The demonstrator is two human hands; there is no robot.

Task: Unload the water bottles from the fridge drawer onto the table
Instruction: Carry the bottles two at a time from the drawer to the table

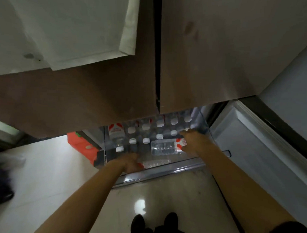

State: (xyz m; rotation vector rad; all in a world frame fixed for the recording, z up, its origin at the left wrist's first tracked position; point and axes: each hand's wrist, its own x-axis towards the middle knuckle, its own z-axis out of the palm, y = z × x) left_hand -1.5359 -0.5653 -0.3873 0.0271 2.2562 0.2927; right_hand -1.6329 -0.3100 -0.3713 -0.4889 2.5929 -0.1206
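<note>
The clear fridge drawer point(164, 176) stands pulled out below the brown fridge doors. Inside it, several upright water bottles show their white caps point(160, 124). A bottle with a red label point(165, 147) lies on its side on top of them, and my right hand point(194, 144) grips its labelled end. My left hand point(130, 163) is closed around another lying bottle point(155, 164) at the drawer's front edge. One more bottle point(116, 135) lies tilted at the left side of the drawer.
Closed brown fridge doors point(98, 90) hang right above the drawer. An opened lower door point(263, 149) stands to the right. An orange box point(83, 147) sits on the floor left of the drawer. My feet point(154, 224) rest on glossy tiles.
</note>
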